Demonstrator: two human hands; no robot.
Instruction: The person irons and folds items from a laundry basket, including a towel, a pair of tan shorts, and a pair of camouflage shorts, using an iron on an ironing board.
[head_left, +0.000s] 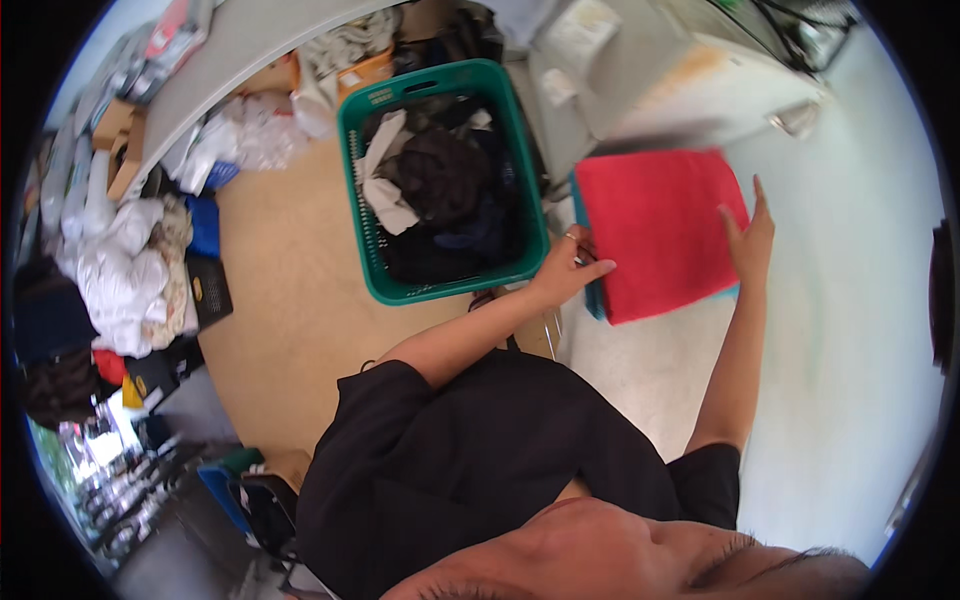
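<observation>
A folded red cloth (664, 232) lies on top of teal folded cloth (594, 298), which shows at the left side and lower right corner. At the left edge of this stack is my left hand (571, 262), its thumb on the red cloth and its fingers curled by the teal layers. Along the right edge rests my right hand (748, 229), fingers spread and thumb by the cloth. A green plastic laundry basket (457, 292), left of the stack, holds dark crumpled clothes (442, 176) and a white garment (386, 199).
White plastic bags (255, 131) and an orange basket (365, 75) sit beyond the tan floor. White bedding (124, 277) is heaped at the left beside a black crate (208, 291). A white appliance with rusty marks (675, 97) stands beyond the red cloth, near a pale wall (840, 300).
</observation>
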